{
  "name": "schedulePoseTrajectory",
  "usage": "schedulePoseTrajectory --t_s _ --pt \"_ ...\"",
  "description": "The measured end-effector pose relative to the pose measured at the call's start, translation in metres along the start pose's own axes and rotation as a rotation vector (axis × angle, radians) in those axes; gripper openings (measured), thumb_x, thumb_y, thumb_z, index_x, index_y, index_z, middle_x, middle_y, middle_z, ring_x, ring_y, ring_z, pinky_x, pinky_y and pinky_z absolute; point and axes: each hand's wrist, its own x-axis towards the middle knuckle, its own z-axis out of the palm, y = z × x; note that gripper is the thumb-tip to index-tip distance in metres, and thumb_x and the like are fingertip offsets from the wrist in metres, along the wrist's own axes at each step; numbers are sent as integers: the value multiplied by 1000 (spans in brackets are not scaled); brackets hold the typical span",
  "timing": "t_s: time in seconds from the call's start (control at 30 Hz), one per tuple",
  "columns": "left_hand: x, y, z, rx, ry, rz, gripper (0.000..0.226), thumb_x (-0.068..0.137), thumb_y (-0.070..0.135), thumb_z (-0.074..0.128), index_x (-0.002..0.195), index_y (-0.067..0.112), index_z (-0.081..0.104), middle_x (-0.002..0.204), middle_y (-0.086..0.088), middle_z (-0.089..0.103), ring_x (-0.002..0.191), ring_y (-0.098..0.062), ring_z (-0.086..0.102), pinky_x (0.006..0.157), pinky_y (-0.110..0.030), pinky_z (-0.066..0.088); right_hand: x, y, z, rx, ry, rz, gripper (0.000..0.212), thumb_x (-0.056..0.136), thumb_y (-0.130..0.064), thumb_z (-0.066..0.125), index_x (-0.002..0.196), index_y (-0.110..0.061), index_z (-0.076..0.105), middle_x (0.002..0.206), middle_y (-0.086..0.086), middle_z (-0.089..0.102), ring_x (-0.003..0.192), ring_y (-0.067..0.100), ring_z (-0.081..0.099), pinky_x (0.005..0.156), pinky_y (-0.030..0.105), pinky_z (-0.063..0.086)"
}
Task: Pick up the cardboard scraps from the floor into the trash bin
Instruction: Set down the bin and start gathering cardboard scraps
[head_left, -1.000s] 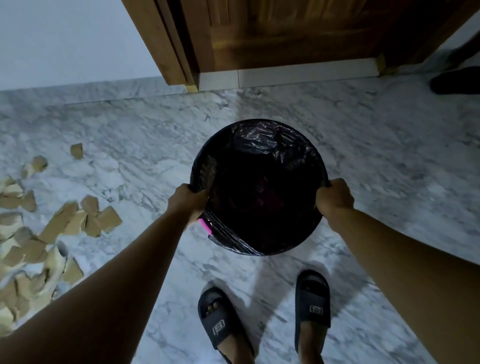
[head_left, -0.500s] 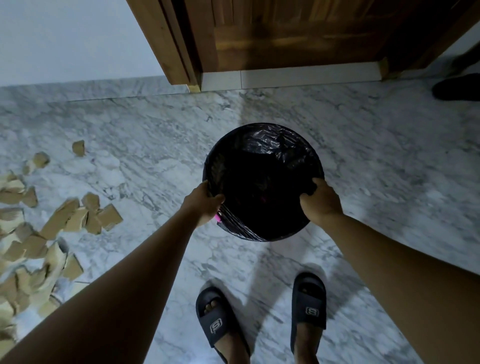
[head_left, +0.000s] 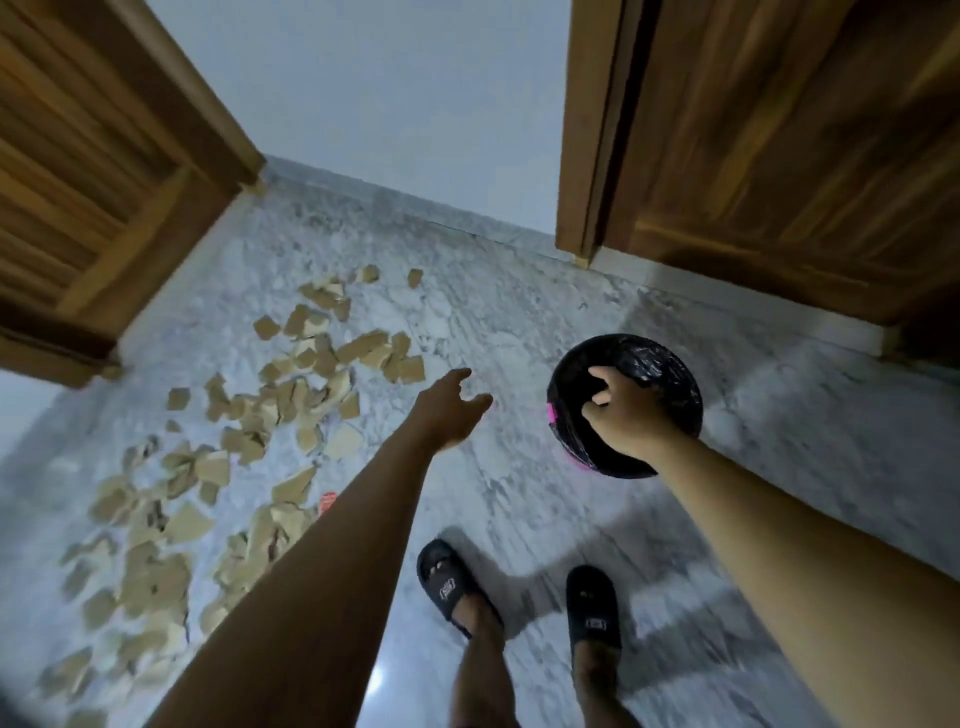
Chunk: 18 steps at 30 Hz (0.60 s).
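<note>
Many tan cardboard scraps (head_left: 291, 410) lie scattered over the marble floor (head_left: 519, 322) on the left, from the far wall down to the near left. The trash bin (head_left: 654, 364), pink with a black bag lining it, stands on the floor to the right. My right hand (head_left: 621, 415) is over the bin's near rim with spread, bent fingers; whether it grips the rim is unclear. My left hand (head_left: 449, 408) hangs free with loose fingers between the scraps and the bin, holding nothing.
A wooden door (head_left: 779, 156) and its frame stand behind the bin at the right. Another wooden door (head_left: 93, 171) is at the far left. My feet in black slides (head_left: 447, 584) are on the floor below the bin. A small red item (head_left: 326, 503) peeks beside my left arm.
The view has swung left and the scraps now fill the left middle. My left hand has let go of the bin and moved toward the scraps. The right hand stays at the rim.
</note>
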Motion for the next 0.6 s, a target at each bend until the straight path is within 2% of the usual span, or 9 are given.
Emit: schedulePoseTrajectory --t_s 0.07,0.17,0.23,0.3,0.4,0.5,0.6 --pt "-51 -18 -31 -52 75 -23 66 94 47 57 152 24 34 151 -10 43 132 -27 48 99 -33 44 -31 -41 6 -115 -58 -96 63 99 -29 56 156 -22 30 140 13 57 121 32 58 100 40 49" --pt "-130 -55 -73 -124 190 -61 66 95 44 58 152 23 33 152 -8 42 117 -14 53 94 -31 42 -76 -99 28 -283 -188 -207 67 99 -33 55 158 -26 22 138 14 56 101 30 65 88 43 56" --pt "-183 -89 -98 -152 282 -102 67 94 44 59 152 22 34 155 -7 38 128 -17 48 101 -34 39 -106 -135 54 -369 -255 -288 70 99 -35 55 159 -29 18 139 13 55 87 29 67 74 39 57" --pt "-236 -127 -115 -189 370 -164 67 94 43 61 151 21 35 157 -8 35 139 -26 39 108 -39 35 -135 -166 87 -447 -298 -379 74 98 -37 57 159 -31 17 140 14 56 100 32 67 80 40 57" --pt "-314 -189 -128 -251 476 -271 67 93 41 63 151 19 36 156 -10 36 140 -28 39 110 -40 36 -184 -205 145 -548 -343 -543 76 95 -35 60 159 -32 18 154 10 43 125 32 56 93 37 51" --pt "-391 -248 -128 -285 543 -357 67 92 41 64 149 20 37 155 -11 37 138 -30 41 109 -41 37 -237 -231 204 -629 -384 -676 79 93 -32 66 159 -28 22 156 11 42 134 32 49 101 37 44" --pt "-462 -299 -124 -303 571 -432 67 90 44 65 149 23 39 153 -9 40 136 -29 44 110 -42 39 -288 -250 261 -691 -453 -722 80 93 -32 67 159 -28 22 158 11 38 132 32 49 94 35 43"
